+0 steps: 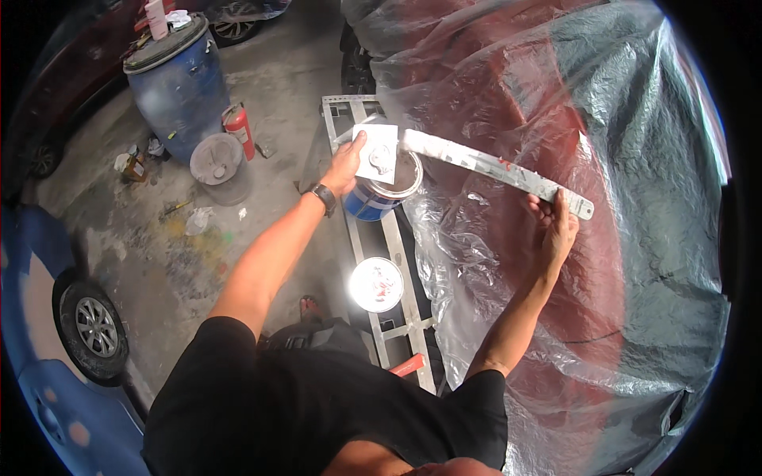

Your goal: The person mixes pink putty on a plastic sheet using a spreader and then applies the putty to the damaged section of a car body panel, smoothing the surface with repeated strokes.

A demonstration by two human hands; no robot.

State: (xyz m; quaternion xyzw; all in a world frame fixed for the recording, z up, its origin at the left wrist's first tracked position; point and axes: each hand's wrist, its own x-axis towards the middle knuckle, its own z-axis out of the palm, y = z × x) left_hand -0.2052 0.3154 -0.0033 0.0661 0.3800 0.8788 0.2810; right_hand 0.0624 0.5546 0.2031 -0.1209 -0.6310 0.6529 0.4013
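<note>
The left hand grasps the white card above the can. The right hand pinches the flat stick, whose long axis runs up-left, white tip beside the card, nearer the left hand.

We log a grey floor, stained, with yellow patches. Upper left, we see a blue drum, a red extinguisher and a tub; lower left, a blue car. Clear sheeting glints at right.
</note>
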